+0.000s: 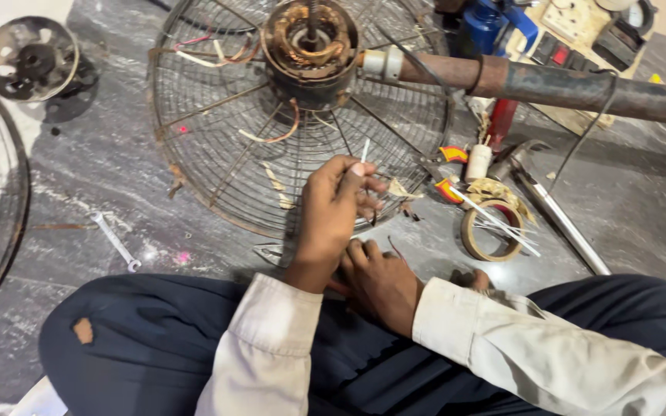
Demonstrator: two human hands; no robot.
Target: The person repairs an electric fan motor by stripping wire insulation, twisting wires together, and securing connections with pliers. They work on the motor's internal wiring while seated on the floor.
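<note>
Left hand (pixel 331 216) raised in front of the body, wrist bent up, fingers curled shut with thumb and fingertips (pixel 358 171) pinched together at the top. Right hand (pixel 379 279) lower, just beneath and touching the left wrist, knuckles up, fingers folded inward. Both forearms in pale beige sleeves, converging at centre.

Grey marble floor (pixel 102 166) w/ fan guard (pixel 217 146), spanner (pixel 116 241), tape roll (pixel 492 230).

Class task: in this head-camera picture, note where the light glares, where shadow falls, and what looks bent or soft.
Head view: soft glare on the grey floor; faint shadow under the fan guard; wide lens bows the rusty pipe; left hand slightly soft.
</note>
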